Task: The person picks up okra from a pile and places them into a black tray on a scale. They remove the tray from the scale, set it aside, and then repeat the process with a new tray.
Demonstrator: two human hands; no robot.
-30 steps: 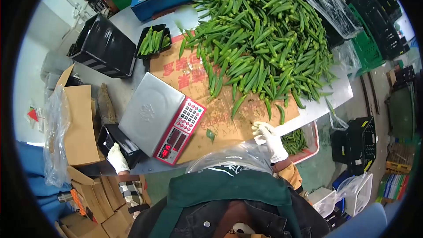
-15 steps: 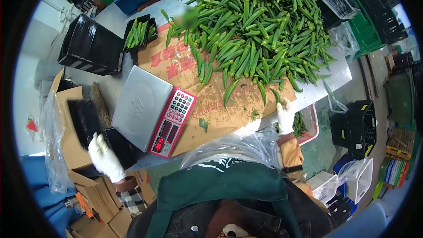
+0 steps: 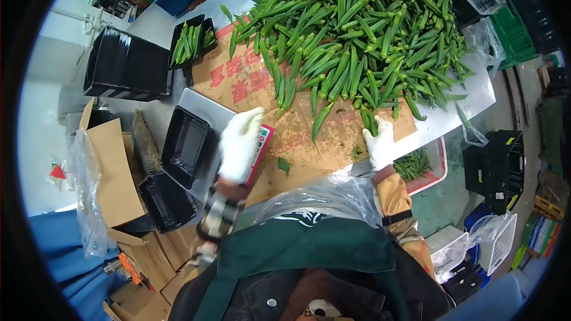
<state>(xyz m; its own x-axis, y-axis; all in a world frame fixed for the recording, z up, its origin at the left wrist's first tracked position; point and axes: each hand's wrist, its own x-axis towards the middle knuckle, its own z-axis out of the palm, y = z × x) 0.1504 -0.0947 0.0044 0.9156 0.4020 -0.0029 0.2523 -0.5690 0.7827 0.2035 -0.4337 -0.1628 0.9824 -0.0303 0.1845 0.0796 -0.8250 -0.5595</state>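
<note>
My left hand (image 3: 239, 145), in a white glove, is over the red keypad (image 3: 263, 145) side of the weighing scale. Its fingers stretch forward and nothing shows in them. On the scale's metal plate (image 3: 205, 102) lies a black plastic tray (image 3: 185, 148) with nothing inside, left of that hand. My right hand (image 3: 379, 145), gloved too, closes its thumb and fingers on an okra pod (image 3: 369, 120) at the front edge of the big okra pile (image 3: 351, 41). Flattened cardboard (image 3: 297, 148) lies under the pile's near side.
More black trays (image 3: 166, 202) sit beside an opened carton (image 3: 113, 172) at left. Behind the scale stand a black tray of okra (image 3: 189, 44) and a black bin (image 3: 128, 62). A basket (image 3: 441, 163) holding okra is below the table's right edge.
A black tray that my left hand held at the left now lies on the scale, let go. That hand has moved right. My right hand has closed on an okra pod.
</note>
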